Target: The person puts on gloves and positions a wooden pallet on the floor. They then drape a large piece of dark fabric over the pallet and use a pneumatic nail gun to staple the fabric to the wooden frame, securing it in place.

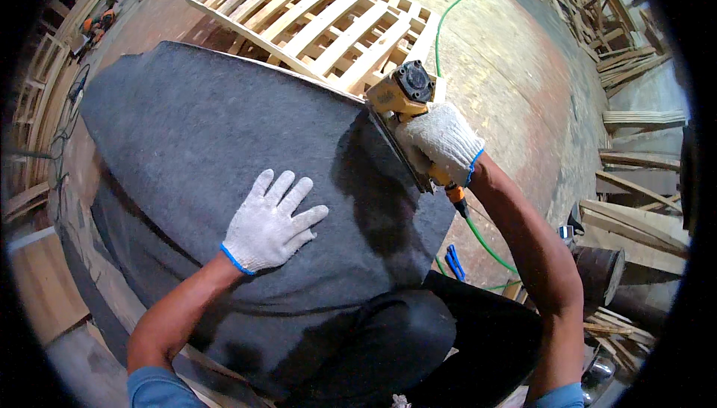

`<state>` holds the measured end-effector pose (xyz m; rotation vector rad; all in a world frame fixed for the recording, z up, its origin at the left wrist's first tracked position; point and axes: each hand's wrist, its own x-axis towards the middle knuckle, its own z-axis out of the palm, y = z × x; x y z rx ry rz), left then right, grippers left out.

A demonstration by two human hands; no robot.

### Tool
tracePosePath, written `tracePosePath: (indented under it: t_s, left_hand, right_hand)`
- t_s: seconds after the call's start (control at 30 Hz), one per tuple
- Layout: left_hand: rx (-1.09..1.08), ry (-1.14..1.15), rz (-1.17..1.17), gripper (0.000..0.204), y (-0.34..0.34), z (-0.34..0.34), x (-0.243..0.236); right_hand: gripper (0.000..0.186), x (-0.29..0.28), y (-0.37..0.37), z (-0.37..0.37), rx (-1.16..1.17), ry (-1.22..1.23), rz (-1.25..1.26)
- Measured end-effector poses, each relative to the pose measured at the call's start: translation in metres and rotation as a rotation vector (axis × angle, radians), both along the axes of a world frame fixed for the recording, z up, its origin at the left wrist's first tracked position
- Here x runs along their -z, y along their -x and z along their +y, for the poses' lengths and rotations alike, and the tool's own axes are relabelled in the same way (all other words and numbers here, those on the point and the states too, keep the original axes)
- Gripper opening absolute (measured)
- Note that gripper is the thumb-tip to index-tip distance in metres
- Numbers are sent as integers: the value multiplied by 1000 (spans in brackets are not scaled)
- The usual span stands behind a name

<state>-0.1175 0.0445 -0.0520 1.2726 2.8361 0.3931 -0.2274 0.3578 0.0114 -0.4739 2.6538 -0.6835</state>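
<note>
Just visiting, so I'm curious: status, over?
White-gloved left fingers spread on dark grey fabric sheet; right fingers gripping yellow-black power tool; thin green hose beside right forearm.

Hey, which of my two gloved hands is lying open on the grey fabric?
Your left hand, spread flat on the grey fabric; the right hand instead grips the yellow power tool.

Matt, felt-like dark grey cloth [187,131] lies under the left hand [272,221], whose glove [261,229] is rough white knit, while the right hand [441,139] holds a metal-looking yellow air tool [399,96], bare matt wood slats [357,31] beyond, smooth plastic-looking hose [489,246] below.
</note>
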Motion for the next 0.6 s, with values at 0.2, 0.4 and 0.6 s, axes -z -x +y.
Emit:
tracePosePath:
  t_s: [0.2,0.4,0.6]
  left_hand:
    - [11,-46,-16,40,5,2,-3]
    - [11,-90,12,39,2,-4,3]
    - [15,-88,45,38,-3,-6,-2]
  right_hand:
    - [24,25,14,-19,236,73,-108]
    - [25,16,13,-32,226,26,-131]
    - [20,12,-19,-27,44,-18,-41]
